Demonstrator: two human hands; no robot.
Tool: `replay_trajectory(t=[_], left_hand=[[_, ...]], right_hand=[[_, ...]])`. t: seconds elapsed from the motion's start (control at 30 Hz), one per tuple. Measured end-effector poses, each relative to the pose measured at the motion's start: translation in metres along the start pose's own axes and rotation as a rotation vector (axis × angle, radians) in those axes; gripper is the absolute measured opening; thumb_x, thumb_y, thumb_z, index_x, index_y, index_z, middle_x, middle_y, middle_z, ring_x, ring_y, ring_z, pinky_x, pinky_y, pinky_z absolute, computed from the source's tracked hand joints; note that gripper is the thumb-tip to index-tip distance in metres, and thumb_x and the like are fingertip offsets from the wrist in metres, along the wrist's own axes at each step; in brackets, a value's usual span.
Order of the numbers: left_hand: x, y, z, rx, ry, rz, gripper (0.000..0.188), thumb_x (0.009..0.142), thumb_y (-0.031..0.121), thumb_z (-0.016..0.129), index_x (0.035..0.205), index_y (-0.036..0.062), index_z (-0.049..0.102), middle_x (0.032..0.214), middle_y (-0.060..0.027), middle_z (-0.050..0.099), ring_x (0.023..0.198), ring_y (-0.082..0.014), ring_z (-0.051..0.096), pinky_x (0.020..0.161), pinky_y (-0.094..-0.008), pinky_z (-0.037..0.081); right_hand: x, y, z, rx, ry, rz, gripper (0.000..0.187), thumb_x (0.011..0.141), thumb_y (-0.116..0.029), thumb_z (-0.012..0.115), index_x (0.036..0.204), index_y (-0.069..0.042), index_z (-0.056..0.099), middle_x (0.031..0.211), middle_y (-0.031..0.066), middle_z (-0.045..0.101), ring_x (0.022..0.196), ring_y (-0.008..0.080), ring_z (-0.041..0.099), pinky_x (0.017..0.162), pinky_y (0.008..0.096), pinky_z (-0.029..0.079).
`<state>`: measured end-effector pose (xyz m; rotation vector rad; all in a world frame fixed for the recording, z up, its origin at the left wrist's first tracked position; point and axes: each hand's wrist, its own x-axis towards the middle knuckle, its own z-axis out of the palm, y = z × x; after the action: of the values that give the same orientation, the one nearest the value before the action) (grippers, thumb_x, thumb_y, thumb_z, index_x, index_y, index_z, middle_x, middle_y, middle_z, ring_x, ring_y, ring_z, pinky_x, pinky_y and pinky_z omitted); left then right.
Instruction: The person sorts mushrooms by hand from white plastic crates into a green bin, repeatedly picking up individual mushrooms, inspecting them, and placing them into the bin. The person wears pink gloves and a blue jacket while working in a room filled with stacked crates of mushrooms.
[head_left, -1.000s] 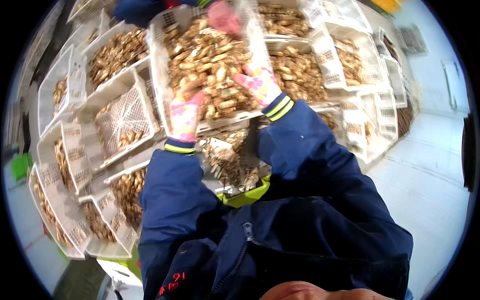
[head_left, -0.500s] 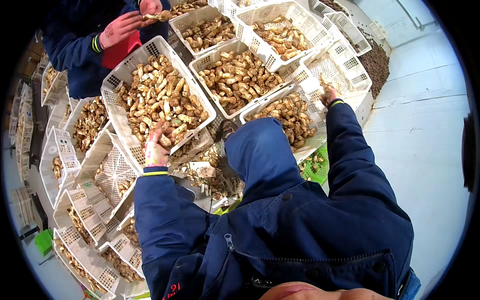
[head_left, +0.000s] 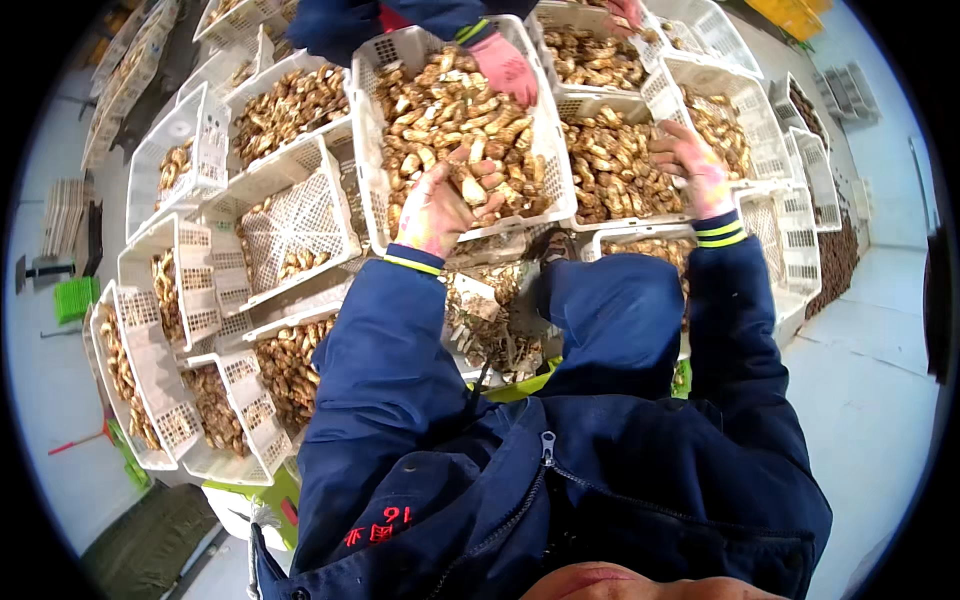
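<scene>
Stubby brown-and-cream mushrooms fill a white crate (head_left: 366,190) in front of me. Over its near edge, my left hand (head_left: 436,210) is turned up, its fingers curled around a pale mushroom (head_left: 473,190). My right hand (head_left: 697,168) hovers to the right, fingers apart with nothing visible in them, above the near right edge of a neighbouring crate of darker mushrooms (head_left: 615,165). Another person's pink-gloved hand (head_left: 505,68) reaches among the mushrooms at the far side of the front crate.
More white crates of mushrooms stand on both sides; one at the left (head_left: 300,215) holds only a few. Trimmings and scraps (head_left: 495,330) lie below the front crate. My bent knee (head_left: 615,310) rises beside them. A second pink-gloved hand (head_left: 625,12) shows at the top.
The view has swung, shifting the crates rightward. My right hand has come inward from the far-right crate and has let go of its mushroom. The other person's hand has lowered into the front crate.
</scene>
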<state>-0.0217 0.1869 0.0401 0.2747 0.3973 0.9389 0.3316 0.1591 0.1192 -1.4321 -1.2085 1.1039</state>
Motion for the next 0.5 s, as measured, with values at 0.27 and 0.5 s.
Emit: replay_trajectory(t=[0.27, 0.5], left_hand=[[-0.008, 0.026, -0.023, 0.144, 0.023, 0.11, 0.051, 0.081, -0.002, 0.049, 0.13, 0.003, 0.036, 0.106, -0.0081, 0.053, 0.1, -0.0193, 0.054, 0.091, -0.0398, 0.044], [-0.015, 0.046, -0.026, 0.354, 0.145, 0.192, 0.046, 0.083, 0.001, 0.055, 0.127, -0.0001, 0.041, 0.107, -0.0106, 0.058, 0.091, -0.0189, 0.059, 0.082, -0.0333, 0.051]], right_hand=[[0.018, 0.024, 0.23, -0.493, -0.199, -0.344, 0.03, 0.083, -0.018, 0.058, 0.109, -0.003, 0.059, 0.102, 0.0157, 0.061, 0.095, 0.0302, 0.059, 0.081, 0.0358, 0.047], [0.037, 0.028, 0.229, -0.484, -0.283, -0.262, 0.028, 0.083, -0.014, 0.054, 0.109, -0.004, 0.059, 0.102, 0.016, 0.062, 0.092, 0.0271, 0.061, 0.08, 0.0339, 0.047]])
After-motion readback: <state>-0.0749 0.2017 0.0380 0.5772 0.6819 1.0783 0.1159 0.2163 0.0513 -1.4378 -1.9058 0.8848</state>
